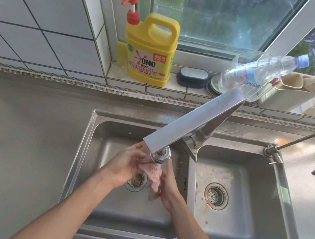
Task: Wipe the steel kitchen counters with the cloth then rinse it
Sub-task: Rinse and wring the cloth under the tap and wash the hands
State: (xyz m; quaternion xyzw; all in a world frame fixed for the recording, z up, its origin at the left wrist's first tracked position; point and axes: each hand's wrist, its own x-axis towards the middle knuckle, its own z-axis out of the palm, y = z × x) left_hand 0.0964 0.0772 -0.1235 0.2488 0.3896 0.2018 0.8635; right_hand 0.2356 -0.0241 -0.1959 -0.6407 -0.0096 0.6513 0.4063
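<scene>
We grip the cloth with both hands, left hand and right hand, beneath the tap; water flow seems on. Knead, then wring over the sink.

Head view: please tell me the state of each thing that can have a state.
Cloth: bunched, held under the tap.
Left hand: grips the cloth.
Right hand: holds the cloth.
Tap: swung over the left basin.
Soap jug: upright, capped.
Clear bottle: tilted, capped.
</scene>
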